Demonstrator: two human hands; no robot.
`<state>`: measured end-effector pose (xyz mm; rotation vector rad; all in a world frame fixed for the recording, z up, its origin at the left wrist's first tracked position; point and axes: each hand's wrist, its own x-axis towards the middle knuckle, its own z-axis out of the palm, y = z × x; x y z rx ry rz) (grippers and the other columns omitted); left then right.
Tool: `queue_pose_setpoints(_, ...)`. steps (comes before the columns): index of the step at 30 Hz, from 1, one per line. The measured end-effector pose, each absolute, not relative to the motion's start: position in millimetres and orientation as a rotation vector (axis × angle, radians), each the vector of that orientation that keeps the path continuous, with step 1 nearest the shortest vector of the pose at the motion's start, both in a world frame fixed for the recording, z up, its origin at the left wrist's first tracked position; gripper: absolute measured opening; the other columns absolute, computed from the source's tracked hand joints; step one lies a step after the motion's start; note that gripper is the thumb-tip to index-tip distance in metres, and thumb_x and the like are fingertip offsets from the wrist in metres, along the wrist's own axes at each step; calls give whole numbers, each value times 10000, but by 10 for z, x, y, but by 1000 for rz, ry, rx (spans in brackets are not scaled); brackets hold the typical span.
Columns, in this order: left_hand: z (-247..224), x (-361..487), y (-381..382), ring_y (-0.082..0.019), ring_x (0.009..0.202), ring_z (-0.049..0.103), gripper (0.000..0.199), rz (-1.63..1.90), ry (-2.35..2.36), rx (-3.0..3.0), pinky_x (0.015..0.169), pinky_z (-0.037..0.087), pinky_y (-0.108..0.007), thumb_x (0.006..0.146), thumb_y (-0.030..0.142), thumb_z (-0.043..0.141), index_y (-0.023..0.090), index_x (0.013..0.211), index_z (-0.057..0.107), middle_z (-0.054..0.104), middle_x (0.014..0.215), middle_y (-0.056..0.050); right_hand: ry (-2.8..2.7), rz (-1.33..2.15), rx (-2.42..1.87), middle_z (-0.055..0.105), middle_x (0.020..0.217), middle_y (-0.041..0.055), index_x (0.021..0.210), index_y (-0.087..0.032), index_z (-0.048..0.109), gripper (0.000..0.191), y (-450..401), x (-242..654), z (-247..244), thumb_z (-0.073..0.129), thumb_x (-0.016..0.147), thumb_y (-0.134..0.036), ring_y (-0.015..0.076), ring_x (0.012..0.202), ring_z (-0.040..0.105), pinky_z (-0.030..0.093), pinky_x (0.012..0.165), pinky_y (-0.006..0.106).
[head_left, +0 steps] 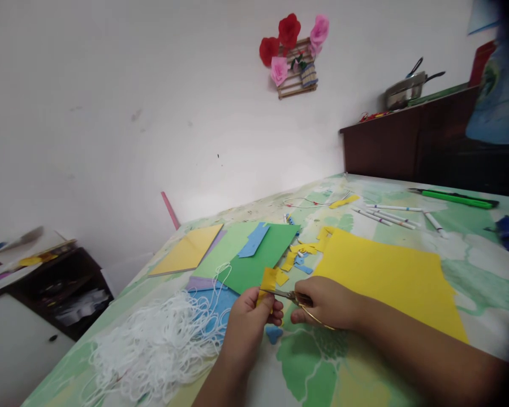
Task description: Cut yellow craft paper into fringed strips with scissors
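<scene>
Left hand [254,316] pinches a small yellow piece [268,282], right hand [328,302] grips scissors [294,296], above the surface's [305,373] near middle; 1 white wall [131,102] borders its far left edge.

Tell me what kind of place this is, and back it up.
Probably a room in a home, used for crafts: scissors and a large yellow sheet share the table with a heap of white cord, while a metal pan sits on a dark cabinet.
</scene>
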<state>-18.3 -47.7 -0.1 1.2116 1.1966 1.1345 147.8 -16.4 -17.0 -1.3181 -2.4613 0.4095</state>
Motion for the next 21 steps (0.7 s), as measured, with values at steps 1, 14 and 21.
queue_pose_setpoints(1, -4, -181, -474, -85, 448, 514, 148, 1131, 1199, 1204, 490, 438, -227, 637, 265, 551, 119, 631, 531, 568, 543, 1, -2459, 404, -1324, 528, 604, -2, 661, -176, 510, 436, -163, 1481, -171, 439, 651, -606, 111, 511, 414, 215, 420, 195)
queue_pose_setpoints(14, -5, -167, -470, -93, 458, 528, 131, 1104, 1194, 1180, 491, 442, -239, 634, 258, 547, 131, 646, 518, 585, 556, -2, -2486, 369, -1307, 541, 614, -2, 672, -187, 515, 419, -166, 1508, -174, 441, 653, -599, 115, 515, 429, 230, 423, 192)
queue_pose_setpoints(21, -21, -184, -467, -98, 444, 520, 132, 1095, 1181, 1180, 464, 429, -238, 632, 254, 538, 126, 653, 517, 578, 538, -11, -2491, 392, -1322, 540, 617, 3, 682, -184, 524, 403, -174, 1501, -157, 456, 654, -581, 112, 515, 426, 231, 430, 190)
